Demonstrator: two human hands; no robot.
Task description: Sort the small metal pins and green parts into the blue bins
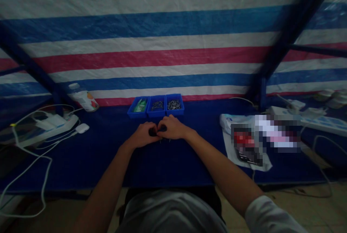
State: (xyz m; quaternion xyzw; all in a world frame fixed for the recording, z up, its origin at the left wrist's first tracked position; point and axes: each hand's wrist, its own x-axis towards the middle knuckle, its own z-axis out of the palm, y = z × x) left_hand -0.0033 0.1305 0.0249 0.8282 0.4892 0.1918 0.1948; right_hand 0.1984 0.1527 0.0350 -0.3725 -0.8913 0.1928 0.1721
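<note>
My left hand (pixel 145 134) and my right hand (pixel 171 127) meet over the blue table (pixel 173 168), their fingertips pinched close together. Something small and dark sits between the fingers, too dim to name; thin bits show just below them. Just beyond my hands stand three joined blue bins. The left bin (pixel 131 112) holds green and white packets (pixel 140 105). In the middle bin (pixel 156 115) lie small dark metal pieces (pixel 157 106). Shinier small metal pieces (pixel 174 104) fill the right bin (pixel 175 112).
At the left are a power strip (pixel 67 121), white cables (pixel 48 160) and a leaning plastic bottle (pixel 86 99). To the right lie a white plastic package (pixel 227 146), a pixelated phone-like object (pixel 248 153) and another power strip (pixel 325 123). A striped sheet (pixel 162 59) hangs behind.
</note>
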